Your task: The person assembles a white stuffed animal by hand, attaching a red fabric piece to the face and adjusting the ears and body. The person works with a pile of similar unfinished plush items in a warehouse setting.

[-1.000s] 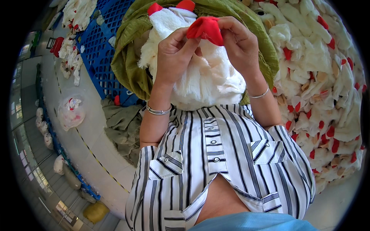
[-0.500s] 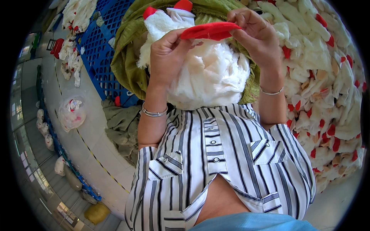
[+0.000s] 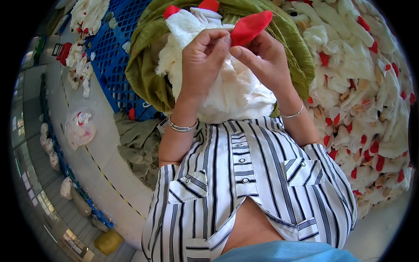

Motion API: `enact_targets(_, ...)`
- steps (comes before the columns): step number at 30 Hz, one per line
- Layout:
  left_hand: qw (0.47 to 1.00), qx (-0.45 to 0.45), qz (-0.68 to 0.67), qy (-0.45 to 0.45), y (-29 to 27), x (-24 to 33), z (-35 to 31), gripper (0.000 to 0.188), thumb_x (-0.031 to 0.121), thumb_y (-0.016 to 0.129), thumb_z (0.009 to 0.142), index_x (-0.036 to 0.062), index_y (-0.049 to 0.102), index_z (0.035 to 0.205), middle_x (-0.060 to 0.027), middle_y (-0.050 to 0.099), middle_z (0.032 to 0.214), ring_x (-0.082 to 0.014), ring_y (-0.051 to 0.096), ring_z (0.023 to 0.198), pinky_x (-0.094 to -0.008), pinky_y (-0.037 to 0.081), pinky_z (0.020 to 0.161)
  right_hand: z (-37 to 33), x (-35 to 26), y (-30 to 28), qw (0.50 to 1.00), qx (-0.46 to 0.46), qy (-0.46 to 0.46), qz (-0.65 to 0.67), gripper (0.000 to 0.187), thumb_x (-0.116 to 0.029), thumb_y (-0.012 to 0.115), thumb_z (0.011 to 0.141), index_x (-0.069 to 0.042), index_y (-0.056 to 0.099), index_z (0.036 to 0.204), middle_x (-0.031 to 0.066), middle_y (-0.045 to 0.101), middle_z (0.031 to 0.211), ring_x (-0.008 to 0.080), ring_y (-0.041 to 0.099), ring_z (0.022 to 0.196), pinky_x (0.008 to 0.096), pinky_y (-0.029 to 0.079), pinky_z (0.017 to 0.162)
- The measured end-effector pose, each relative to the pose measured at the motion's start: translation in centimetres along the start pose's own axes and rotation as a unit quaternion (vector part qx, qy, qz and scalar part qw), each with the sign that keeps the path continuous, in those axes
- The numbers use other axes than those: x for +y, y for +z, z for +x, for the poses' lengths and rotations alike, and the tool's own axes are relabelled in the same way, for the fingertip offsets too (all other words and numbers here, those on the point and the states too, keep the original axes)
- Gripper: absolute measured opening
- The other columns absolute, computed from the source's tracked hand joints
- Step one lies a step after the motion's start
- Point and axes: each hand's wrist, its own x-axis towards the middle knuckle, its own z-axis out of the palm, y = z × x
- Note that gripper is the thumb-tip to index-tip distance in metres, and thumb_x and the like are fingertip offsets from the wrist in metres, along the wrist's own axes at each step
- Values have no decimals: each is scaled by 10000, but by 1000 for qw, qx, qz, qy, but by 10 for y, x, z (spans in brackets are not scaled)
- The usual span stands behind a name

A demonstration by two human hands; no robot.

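Note:
Both my hands are raised over a heap of white fluffy plush fabric. Between them a red pointed fabric piece stands up, its tip slanting to the upper right. My left hand pinches its lower left edge between thumb and fingertips. My right hand grips its lower part, the thumb in front and the fingers partly hidden behind it. Beyond the left hand lies a white furry part with a red tip. The lower end of the red piece is hidden by my fingers.
An olive-green sack surrounds the plush. To the right spreads a big pile of white plush pieces with red parts. On the left are a blue plastic pallet, a grey-green cloth and a clear plastic bag on the floor.
Held stretched flat between my hands before, the red piece now points upward. My right hand has moved left and down, close to my left hand, which has shifted slightly right.

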Motion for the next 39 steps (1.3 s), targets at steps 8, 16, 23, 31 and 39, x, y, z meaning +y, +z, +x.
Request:
enact_targets(8,993,-29,106,52,0,7,-4,92,56,570,973,-10,592,1033,-31,643,828,-82,629,697,-216,517,648,4,2,-11,995,21,2,-102,173,-74,662,875,32,660,1012,-23,619,801,11,498,694,197,431,601)
enact_targets(16,981,14,172,88,2,11,1,93,65,596,962,-22,608,991,-34,661,850,-76,625,704,-215,521,656,5,-11,-12,996,-77,-1,43,219,-178,675,930,36,690,971,-62,523,697,27,436,643,196,363,558)
enact_targets(23,968,-86,169,162,-7,11,6,183,48,617,927,-18,640,1096,-27,672,810,-84,632,695,-210,524,659,17,-14,-30,978,-110,92,149,279,-216,642,958,57,694,968,-25,541,731,55,426,630,223,337,556)
enact_targets(31,958,-67,226,165,-19,32,15,128,61,631,922,-10,678,1018,-19,657,756,-58,591,624,-199,478,577,29,-38,-50,967,-143,-107,-182,272,-5,713,835,-6,601,1083,-2,604,968,80,539,878,231,451,789)
enact_targets(39,971,-109,168,128,-21,24,20,174,159,636,936,-4,695,940,-12,677,807,-56,594,649,-198,448,578,28,-55,-35,955,-165,-49,-240,265,-81,700,795,-32,611,1040,93,645,792,158,597,697,285,510,686)
